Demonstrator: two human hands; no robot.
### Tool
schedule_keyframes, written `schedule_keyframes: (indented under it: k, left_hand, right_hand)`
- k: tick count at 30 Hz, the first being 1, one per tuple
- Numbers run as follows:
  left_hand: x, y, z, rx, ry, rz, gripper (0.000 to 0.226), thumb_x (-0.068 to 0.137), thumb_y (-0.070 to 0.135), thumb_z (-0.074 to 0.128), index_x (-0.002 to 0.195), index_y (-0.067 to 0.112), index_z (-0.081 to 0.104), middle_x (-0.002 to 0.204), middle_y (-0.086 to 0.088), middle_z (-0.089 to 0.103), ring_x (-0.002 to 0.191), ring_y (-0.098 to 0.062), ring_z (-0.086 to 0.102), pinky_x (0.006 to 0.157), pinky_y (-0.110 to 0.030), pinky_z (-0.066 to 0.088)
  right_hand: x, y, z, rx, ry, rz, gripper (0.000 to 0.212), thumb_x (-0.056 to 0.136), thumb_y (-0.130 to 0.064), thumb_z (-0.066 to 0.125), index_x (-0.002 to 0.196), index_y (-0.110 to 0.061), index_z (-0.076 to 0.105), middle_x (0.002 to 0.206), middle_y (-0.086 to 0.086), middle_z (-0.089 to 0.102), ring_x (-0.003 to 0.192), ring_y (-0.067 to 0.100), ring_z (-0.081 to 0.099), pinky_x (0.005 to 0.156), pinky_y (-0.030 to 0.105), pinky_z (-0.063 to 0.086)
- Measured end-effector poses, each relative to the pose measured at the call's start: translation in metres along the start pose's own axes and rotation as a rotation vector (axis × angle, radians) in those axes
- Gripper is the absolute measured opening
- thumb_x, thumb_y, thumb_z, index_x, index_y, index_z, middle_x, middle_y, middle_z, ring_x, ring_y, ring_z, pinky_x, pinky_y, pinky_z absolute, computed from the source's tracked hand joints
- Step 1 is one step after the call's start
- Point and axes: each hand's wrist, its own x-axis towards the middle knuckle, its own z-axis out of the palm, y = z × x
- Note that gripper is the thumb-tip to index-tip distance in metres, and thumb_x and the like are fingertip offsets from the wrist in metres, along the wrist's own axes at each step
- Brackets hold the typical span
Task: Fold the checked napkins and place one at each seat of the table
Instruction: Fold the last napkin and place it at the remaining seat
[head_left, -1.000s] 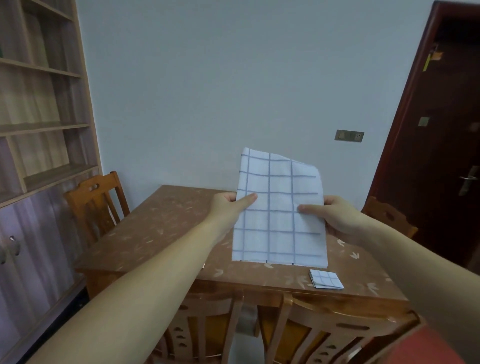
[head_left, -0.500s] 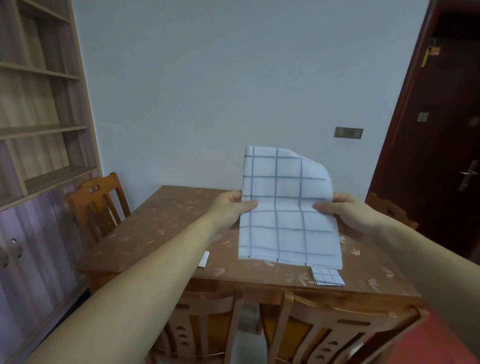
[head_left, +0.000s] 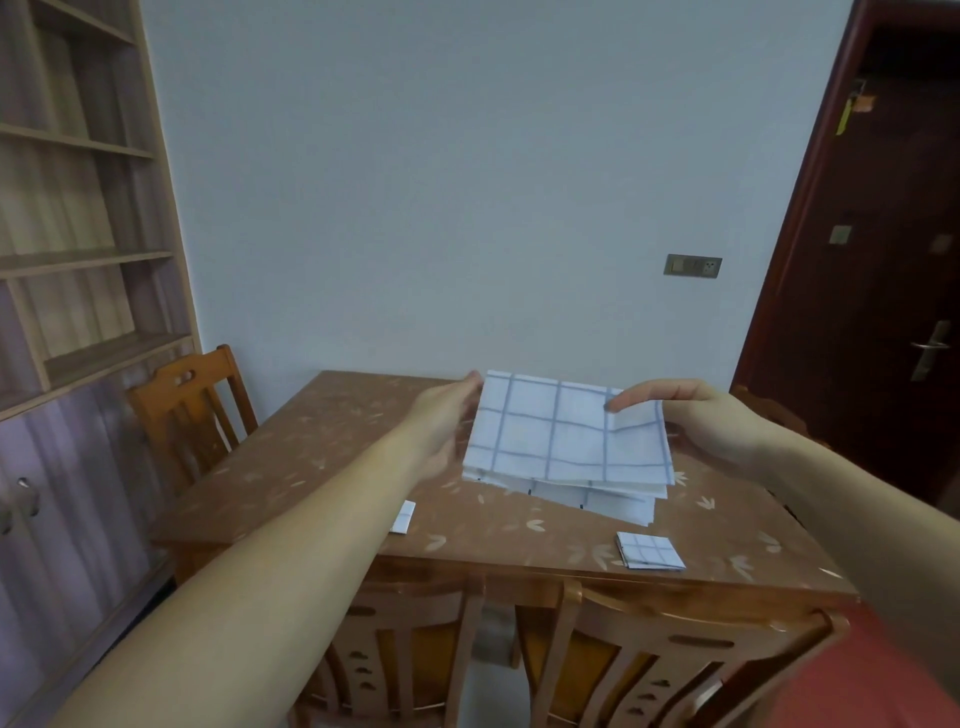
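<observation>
**Checked napkin doubled over between both hands**

I am looking down at the large checked napkin (head_left: 550, 436), which is lying folded over on itself above the far half of the brown surface (head_left: 311, 467). Its lower layers are showing below the front edge, and I cannot tell whether they are touching the surface. The right hand (head_left: 696, 415) is pinching the napkin's right edge, with the thumb lying on the top layer and the fingers (head_left: 675, 434) going underneath. The left hand (head_left: 447, 421) is sitting against the napkin's left edge. It is blurring badly, so I cannot tell whether its fingers are gripping the cloth or only touching it.

A small folded napkin (head_left: 649, 551) is lying near the front right edge of the surface. Another folded piece (head_left: 404, 517) is peeking out beside the left forearm, partly hidden by it. Two wooden chairs (head_left: 405, 649) are standing tucked in at the near side, and a third chair (head_left: 192, 405) is standing at the left end.
</observation>
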Motion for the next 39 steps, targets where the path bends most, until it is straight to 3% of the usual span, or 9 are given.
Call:
schedule_keyframes:
  k: [3,6,10,13,18,23,28,33,39]
  left_hand:
    - [-0.004,0.001,0.000,0.059,-0.064,-0.082,0.046,0.096,0.049,0.051,0.108,0.008,0.068,0.099,-0.009,0.074,0.079,-0.020,0.072,0.066,-0.030,0.056]
    - [-0.010,0.000,0.004,0.124,-0.106,-0.019,0.024,0.097,0.022,0.058,0.110,0.005,0.069,0.091,-0.008,0.072,0.061,-0.015,0.070,0.047,-0.021,0.050]
    - [-0.008,-0.001,0.005,0.292,-0.053,0.080,0.014,0.095,0.020,0.060,0.102,0.016,0.072,0.092,-0.005,0.074,0.076,-0.019,0.068,0.063,-0.027,0.050]
    - [-0.013,0.003,0.014,0.501,-0.121,0.142,0.013,0.095,0.018,0.059,0.097,0.023,0.071,0.090,0.002,0.072,0.079,-0.015,0.067,0.070,-0.029,0.053]
    - [-0.029,0.015,0.034,0.805,-0.316,0.244,0.014,0.095,0.026,0.058,0.097,0.023,0.072,0.080,0.017,0.068,0.067,0.006,0.060,0.058,-0.012,0.045]
    - [-0.035,0.022,0.037,0.773,-0.292,0.264,0.009,0.089,0.025,0.066,0.089,0.028,0.074,0.081,0.015,0.070,0.076,-0.001,0.064,0.071,-0.021,0.049]
    - [-0.033,0.018,0.038,0.587,-0.126,0.298,0.008,0.081,0.017,0.076,0.089,0.019,0.075,0.079,0.005,0.072,0.070,-0.004,0.063,0.071,-0.020,0.049]
    - [-0.031,0.015,0.038,0.492,-0.108,0.278,0.016,0.081,0.011,0.076,0.097,0.013,0.075,0.084,0.001,0.074,0.072,-0.008,0.067,0.071,-0.019,0.053]
    - [-0.031,0.015,0.042,0.484,-0.093,0.298,0.017,0.081,0.010,0.076,0.098,0.012,0.075,0.081,0.002,0.072,0.069,-0.006,0.066,0.072,-0.020,0.054]
  right_hand:
    - [-0.001,-0.001,-0.003,-0.059,0.059,-0.026,0.050,0.099,0.006,0.036,0.091,-0.016,0.080,0.122,0.002,0.068,0.106,0.022,0.067,0.079,0.025,0.058]
    - [-0.004,0.002,-0.003,-0.098,0.049,-0.020,0.046,0.098,0.005,0.042,0.091,-0.019,0.080,0.122,0.001,0.069,0.106,0.022,0.068,0.083,0.029,0.058]
    - [-0.009,0.000,-0.002,-0.130,0.077,-0.055,0.040,0.091,0.011,0.048,0.089,-0.018,0.076,0.111,0.005,0.072,0.103,0.021,0.067,0.079,0.027,0.054]
    - [-0.008,-0.005,0.005,-0.146,0.200,-0.114,0.026,0.093,-0.002,0.056,0.096,-0.022,0.071,0.109,-0.001,0.071,0.108,0.018,0.066,0.092,0.037,0.051]
    - [-0.009,-0.019,0.028,-0.304,0.019,-0.120,0.022,0.091,-0.033,0.066,0.111,-0.025,0.068,0.101,-0.015,0.070,0.094,-0.001,0.065,0.081,0.017,0.053]
    - [-0.012,-0.016,0.027,-0.244,-0.002,-0.119,0.018,0.088,-0.023,0.071,0.088,-0.006,0.077,0.088,0.006,0.077,0.079,0.008,0.070,0.073,0.019,0.056]
    - [-0.019,-0.014,0.021,-0.034,0.036,-0.115,0.014,0.086,-0.019,0.071,0.088,-0.005,0.077,0.086,0.006,0.078,0.080,0.014,0.074,0.069,0.020,0.058]
    - [-0.022,-0.010,0.017,0.071,0.055,-0.101,0.018,0.091,-0.019,0.066,0.077,-0.011,0.073,0.067,-0.003,0.072,0.059,0.006,0.067,0.057,0.014,0.052]
    - [-0.024,-0.009,0.011,-0.016,0.079,-0.117,0.013,0.087,-0.025,0.070,0.083,-0.016,0.078,0.091,0.006,0.077,0.085,0.016,0.072,0.081,0.029,0.059]
